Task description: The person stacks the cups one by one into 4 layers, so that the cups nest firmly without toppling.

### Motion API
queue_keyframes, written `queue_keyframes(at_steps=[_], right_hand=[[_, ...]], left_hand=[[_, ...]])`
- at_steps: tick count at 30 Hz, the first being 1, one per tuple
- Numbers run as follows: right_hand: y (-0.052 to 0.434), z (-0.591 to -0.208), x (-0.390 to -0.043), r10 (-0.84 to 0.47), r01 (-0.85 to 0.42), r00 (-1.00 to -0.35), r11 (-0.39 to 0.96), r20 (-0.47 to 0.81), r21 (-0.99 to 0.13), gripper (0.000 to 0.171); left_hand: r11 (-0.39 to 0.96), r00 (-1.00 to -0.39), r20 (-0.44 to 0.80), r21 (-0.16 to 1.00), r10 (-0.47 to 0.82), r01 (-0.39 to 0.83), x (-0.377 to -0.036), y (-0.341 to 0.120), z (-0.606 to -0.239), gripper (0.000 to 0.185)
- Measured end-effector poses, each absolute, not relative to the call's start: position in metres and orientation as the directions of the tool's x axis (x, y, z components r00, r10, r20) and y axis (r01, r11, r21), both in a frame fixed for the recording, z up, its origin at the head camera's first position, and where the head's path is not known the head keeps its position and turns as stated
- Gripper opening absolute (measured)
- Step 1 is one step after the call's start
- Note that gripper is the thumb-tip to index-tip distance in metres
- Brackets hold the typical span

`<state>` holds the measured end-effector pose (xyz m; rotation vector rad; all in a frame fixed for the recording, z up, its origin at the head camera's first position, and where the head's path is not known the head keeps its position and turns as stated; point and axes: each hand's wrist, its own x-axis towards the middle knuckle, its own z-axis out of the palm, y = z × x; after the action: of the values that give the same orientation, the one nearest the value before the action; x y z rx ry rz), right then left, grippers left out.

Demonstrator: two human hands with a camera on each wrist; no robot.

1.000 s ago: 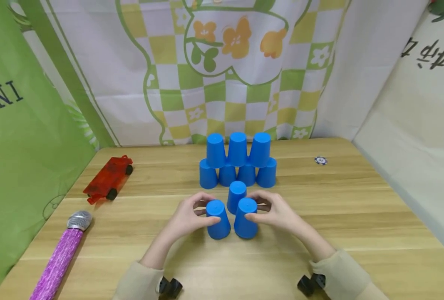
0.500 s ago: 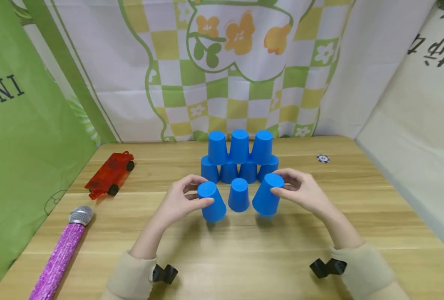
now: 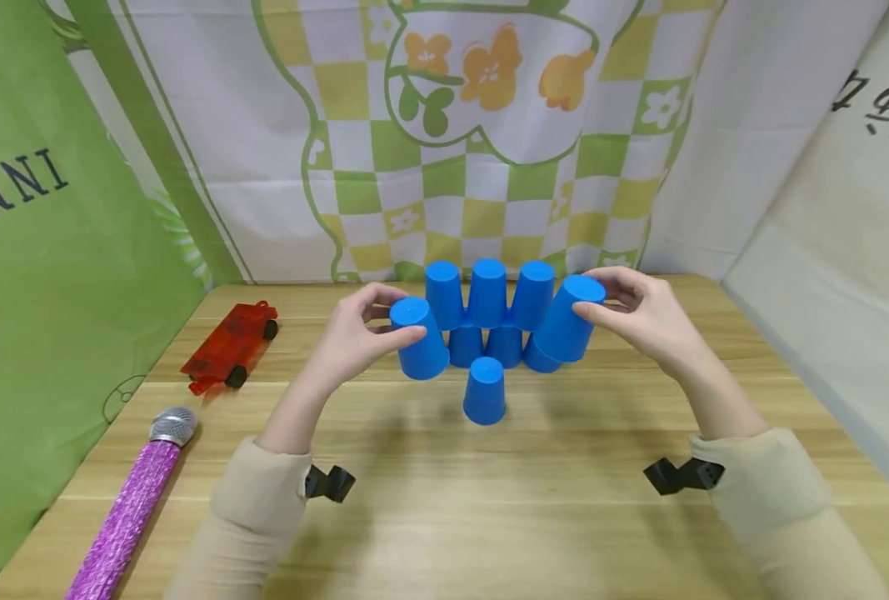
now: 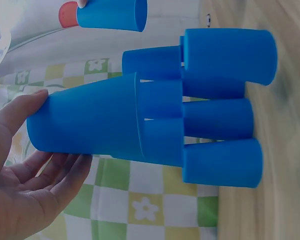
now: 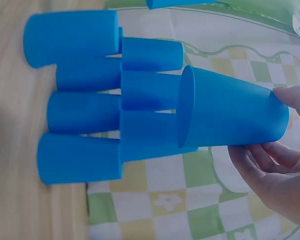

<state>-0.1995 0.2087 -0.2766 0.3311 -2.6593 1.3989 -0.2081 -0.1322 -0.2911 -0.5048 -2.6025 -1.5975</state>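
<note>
both arms reach forward over the wooden table (image 3: 639,542), forearms raised and wrists lifted clear of it. the left hand (image 3: 350,337) pinches an upside-down blue cup (image 3: 417,337) near its closed end, thumb on the near side and fingers curled round the far side; the cup is in the air, tilted a little, just left of the cup stack (image 3: 489,321). in the left wrist view the palm lies open under the cup with the fingers loosely curved along its wall. the right hand (image 3: 642,321) holds a second blue cup (image 3: 567,321) the same way, thumb in front and fingers bent over the base, tilted inward at the stack's right edge; whether it touches the stack i cannot tell. the stack stands in two tiers, three cups above a lower row, all mouth down. a lone blue cup (image 3: 485,390) stands mouth down on the table in front of the stack, between the two hands and apart from both. whether anything is inside the cups i cannot tell.
</note>
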Motion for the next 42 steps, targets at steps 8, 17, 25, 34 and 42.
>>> queue_keyframes(at_steps=[8, 17, 25, 34, 42], right_hand=[[0.207, -0.251, -0.214, -0.118, -0.290, -0.953, 0.608, 0.277, -0.739, 0.052], [0.197, -0.230, -0.234, -0.091, -0.291, -0.948, 0.630, 0.304, -0.720, 0.059], [0.190, -0.222, -0.250, -0.084, -0.286, -0.949, 0.634, 0.304, -0.718, 0.061], [0.181, -0.223, -0.268, -0.094, -0.294, -0.948, 0.616, 0.303, -0.731, 0.060], [0.171, -0.229, -0.279, -0.112, -0.310, -0.944, 0.617, 0.309, -0.723, 0.057]], left_hand=[[0.467, -0.944, 0.256, 0.822, 0.207, 0.325, -0.225, -0.127, -0.260, 0.050], [0.489, -0.938, 0.293, 0.801, 0.185, 0.346, -0.247, -0.119, -0.238, 0.052], [0.499, -0.942, 0.292, 0.800, 0.164, 0.334, -0.264, -0.116, -0.224, 0.052], [0.534, -0.951, 0.272, 0.787, 0.147, 0.308, -0.282, -0.100, -0.218, 0.057], [0.529, -0.951, 0.269, 0.790, 0.154, 0.309, -0.292, -0.080, -0.219, 0.055]])
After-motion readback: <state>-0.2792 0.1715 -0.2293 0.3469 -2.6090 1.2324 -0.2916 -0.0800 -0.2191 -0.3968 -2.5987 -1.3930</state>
